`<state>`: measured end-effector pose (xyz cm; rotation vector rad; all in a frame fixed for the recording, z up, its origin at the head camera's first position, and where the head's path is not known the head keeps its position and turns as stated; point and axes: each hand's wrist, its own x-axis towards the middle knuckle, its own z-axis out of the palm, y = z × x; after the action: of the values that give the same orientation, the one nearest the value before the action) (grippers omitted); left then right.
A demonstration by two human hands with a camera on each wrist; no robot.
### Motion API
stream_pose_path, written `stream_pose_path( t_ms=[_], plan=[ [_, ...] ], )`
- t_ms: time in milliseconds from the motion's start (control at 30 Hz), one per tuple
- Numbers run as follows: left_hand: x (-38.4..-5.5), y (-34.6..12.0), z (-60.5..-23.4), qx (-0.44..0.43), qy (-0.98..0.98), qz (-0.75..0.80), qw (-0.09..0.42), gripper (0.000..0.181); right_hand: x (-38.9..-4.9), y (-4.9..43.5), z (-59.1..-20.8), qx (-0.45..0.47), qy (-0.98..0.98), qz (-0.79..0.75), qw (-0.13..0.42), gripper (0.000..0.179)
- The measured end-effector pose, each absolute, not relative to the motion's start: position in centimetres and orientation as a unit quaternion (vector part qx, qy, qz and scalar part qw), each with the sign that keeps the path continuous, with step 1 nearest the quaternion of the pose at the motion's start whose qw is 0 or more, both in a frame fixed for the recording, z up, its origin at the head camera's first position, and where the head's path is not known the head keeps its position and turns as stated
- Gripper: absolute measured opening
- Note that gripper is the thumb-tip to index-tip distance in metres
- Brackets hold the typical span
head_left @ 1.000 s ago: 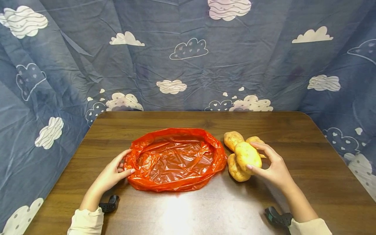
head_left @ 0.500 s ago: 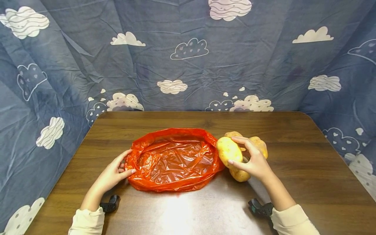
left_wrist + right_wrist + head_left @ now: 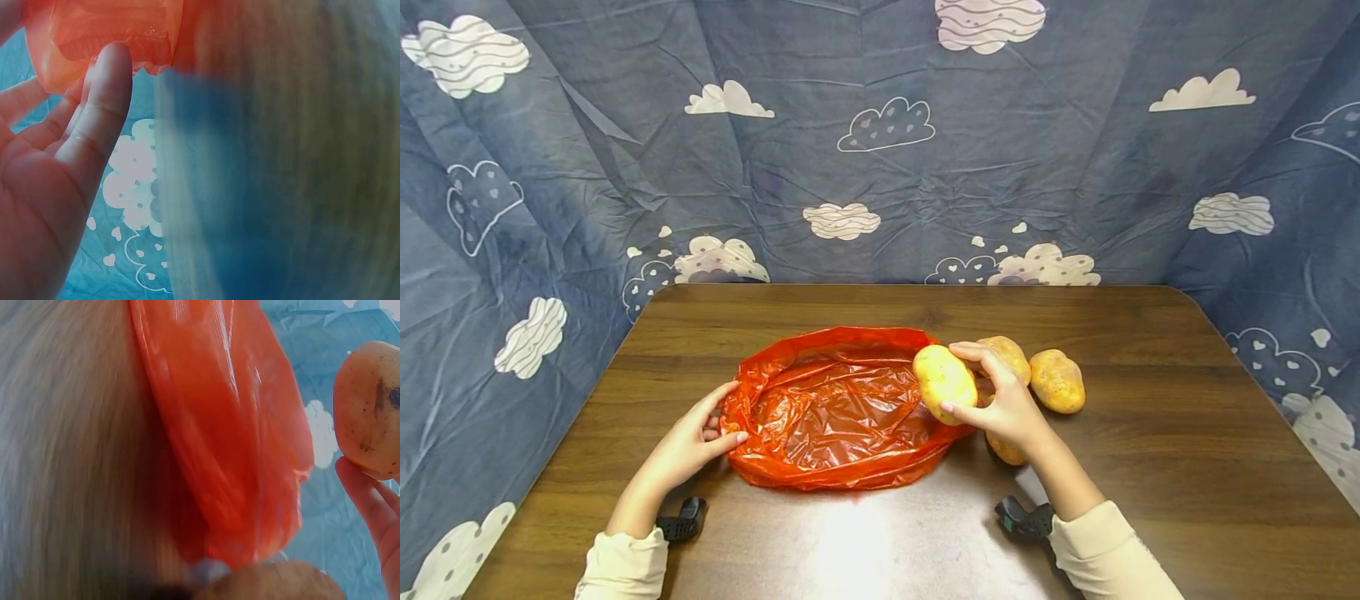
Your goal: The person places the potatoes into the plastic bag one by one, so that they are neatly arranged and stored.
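A red plastic bag point(image 3: 850, 478) lies wide-mouthed on the table, its rim rolled outward. At its left end my left hand point(image 3: 681, 446) holds the rim, thumb over the edge and fingers along the outside; the left wrist view shows the thumb against the red film point(image 3: 119, 25). My right hand point(image 3: 1011, 412) grips a yellow potato point(image 3: 945, 385) between thumb and fingers, over the bag's right rim. Dark marks show on this potato's skin point(image 3: 369, 412) in the right wrist view.
Right of the bag rest more potatoes: one at the back point(image 3: 1006, 357), one farther right point(image 3: 1057, 381), and one partly hidden behind my right hand point(image 3: 1004, 450). The brown wooden table point(image 3: 1150, 433) ends at a blue cloud-print cloth point(image 3: 1037, 167).
My right hand has lifted the potato off the pile and carried it left, over the bag's right rim. The left hand keeps its place on the bag.
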<state>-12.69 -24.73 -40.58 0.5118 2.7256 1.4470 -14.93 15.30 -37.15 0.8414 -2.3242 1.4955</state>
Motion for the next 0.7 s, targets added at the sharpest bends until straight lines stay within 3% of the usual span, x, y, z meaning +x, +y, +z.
stream_pose_path(
  t_ms=[533, 700],
  plan=[
    [-12.4, -24.3, -39.7, 0.164, 0.875, 0.456, 0.006, 0.064, -16.3, 10.7, -37.8, 0.291, -0.788, 0.534, 0.093, 0.06],
    [-13.1, -25.2, -41.5, 0.161, 0.878, 0.451, 0.004, 0.067, -16.5, 9.1, -38.3, 0.296, -0.781, 0.546, 0.075, 0.06]
  ],
)
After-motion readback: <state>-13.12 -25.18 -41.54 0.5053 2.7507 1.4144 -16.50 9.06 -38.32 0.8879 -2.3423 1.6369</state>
